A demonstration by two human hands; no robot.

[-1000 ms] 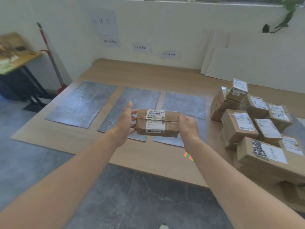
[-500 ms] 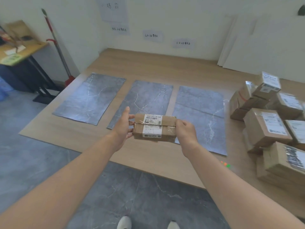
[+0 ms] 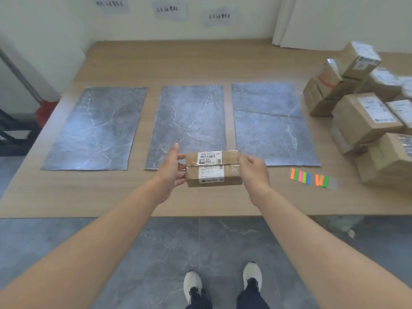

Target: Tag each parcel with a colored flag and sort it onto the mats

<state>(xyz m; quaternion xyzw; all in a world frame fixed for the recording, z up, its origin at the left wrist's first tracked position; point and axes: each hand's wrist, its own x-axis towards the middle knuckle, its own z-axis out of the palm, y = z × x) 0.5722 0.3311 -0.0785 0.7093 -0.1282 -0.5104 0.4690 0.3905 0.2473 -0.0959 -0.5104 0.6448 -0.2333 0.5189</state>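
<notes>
The parcel (image 3: pixel 214 169) sits between both hands above the table's (image 3: pixel 89 192) near edge. The left hand (image 3: pixel 170 171) curls its fingers (image 3: pixel 181 167) round the left end, and the right hand (image 3: pixel 254 170) grips the right end. Three mats (image 3: pixel 189 117) lie side by side beyond. Flags (image 3: pixel 299 176) lie near the right edge, beside the pile (image 3: pixel 365 117).

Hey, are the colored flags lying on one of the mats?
No, the colored flags lie on the bare wooden table, just in front of the right mat, not on it.
</notes>
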